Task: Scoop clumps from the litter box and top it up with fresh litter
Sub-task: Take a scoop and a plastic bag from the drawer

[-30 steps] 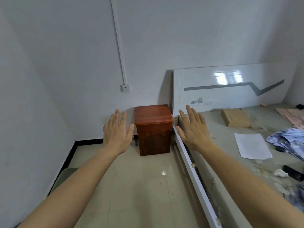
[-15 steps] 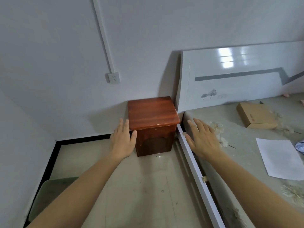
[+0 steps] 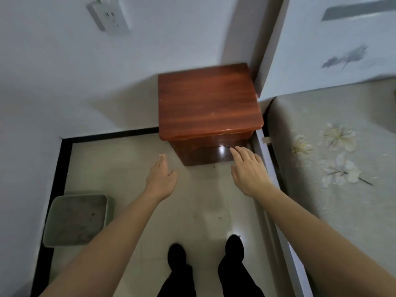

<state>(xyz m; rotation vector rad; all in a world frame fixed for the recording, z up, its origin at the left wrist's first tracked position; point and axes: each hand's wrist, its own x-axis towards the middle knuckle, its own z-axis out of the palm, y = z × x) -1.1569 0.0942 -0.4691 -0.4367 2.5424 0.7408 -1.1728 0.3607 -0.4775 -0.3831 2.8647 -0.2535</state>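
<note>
A grey-green litter box (image 3: 110,211) sits on the tiled floor at the lower left, against the wall, with grey litter and dark specks inside. My left hand (image 3: 161,179) is stretched out over the floor, to the right of the box and apart from it, fingers straight and empty. My right hand (image 3: 248,170) hovers in front of a red-brown wooden cabinet (image 3: 207,103), fingers straight, holding nothing. No scoop or litter bag is in view.
The cabinet stands in the corner against the white wall. A bed (image 3: 342,168) with a pale flowered cover and a white side rail (image 3: 276,221) runs along the right. My feet in black (image 3: 205,254) stand on the tiles. A wall socket (image 3: 109,16) is at upper left.
The view has tilted down and moved closer to the cabinet. The litter box and my feet have come into sight. Both hands stay flat and empty, now lower in front of the cabinet.
</note>
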